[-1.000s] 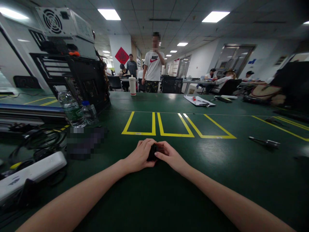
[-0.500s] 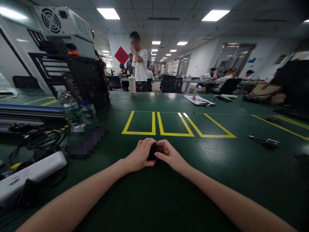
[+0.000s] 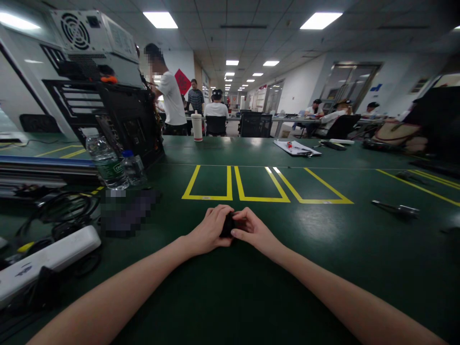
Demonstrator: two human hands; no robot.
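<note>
Between my two hands, low over the green table (image 3: 230,292), is a small dark object (image 3: 227,226), black and rounded; its kind is hard to make out because fingers cover most of it. My left hand (image 3: 212,229) wraps round its left side, thumb low and fingers over the top. From the right, the thumb and fingers of my right hand (image 3: 253,229) close on its other side. Just beyond the hands, yellow tape outlines (image 3: 262,199) mark the tabletop.
At left stand a computer case (image 3: 125,120), a water bottle (image 3: 106,160) and a smaller blue-capped bottle (image 3: 132,167). A white power strip (image 3: 53,261) lies among cables. Farther off are a white tumbler (image 3: 197,126) and a clipboard (image 3: 296,148). A metal tool (image 3: 397,209) lies right.
Both hands stay almost still around the dark object. In the background, a standing person in a white shirt has walked left, partly behind the computer case.
</note>
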